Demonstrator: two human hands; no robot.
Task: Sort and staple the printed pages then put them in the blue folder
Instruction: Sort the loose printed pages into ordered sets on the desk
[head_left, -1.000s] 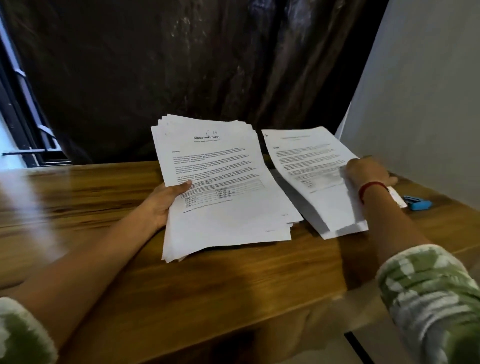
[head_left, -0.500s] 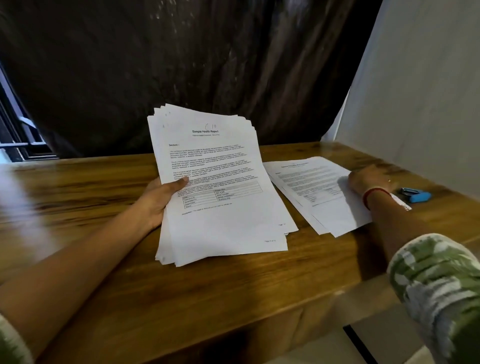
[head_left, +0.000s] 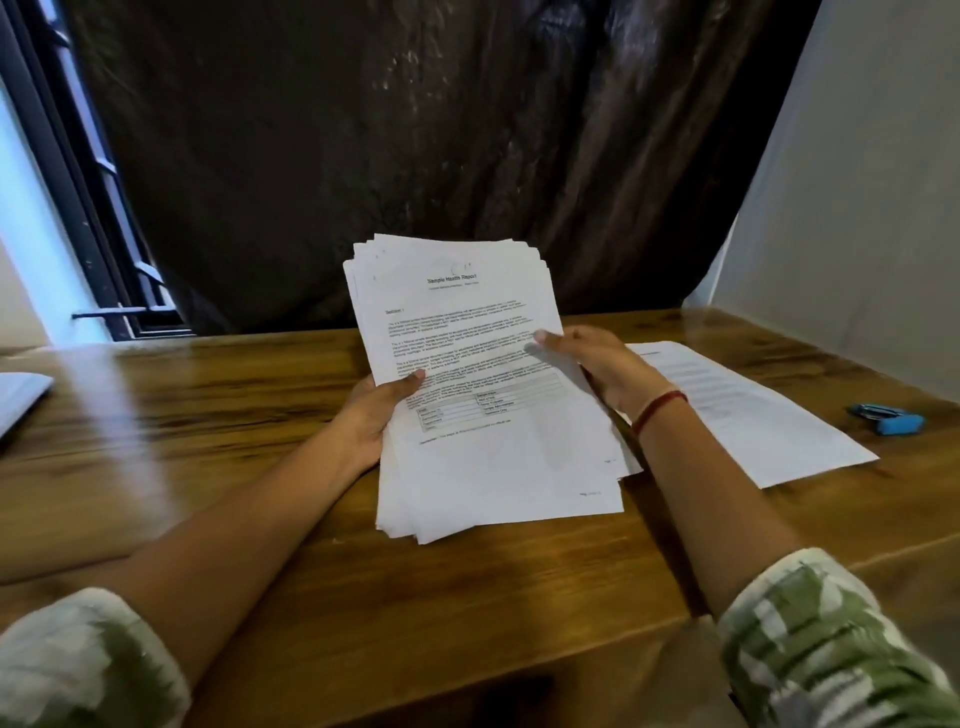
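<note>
A thick stack of printed pages (head_left: 483, 395), its top sheet headed "Sample Health Report", is held tilted above the wooden table (head_left: 218, 415). My left hand (head_left: 374, 415) grips the stack's left edge with the thumb on top. My right hand (head_left: 592, 366) holds the right edge, its thumb lying on the top sheet. A few separate printed sheets (head_left: 748, 415) lie flat on the table to the right. Further right lies a small blue stapler (head_left: 891, 418). The blue folder is not plainly in view.
A dark curtain (head_left: 415, 156) hangs behind the table. A white wall (head_left: 857, 208) closes the right side and a barred window (head_left: 78, 182) stands at the left. A pale flat object (head_left: 18, 400) pokes in at the table's left edge.
My right hand has left the sheets lying on the right and come over to the stack's right edge. The stack stays held in my left hand.
</note>
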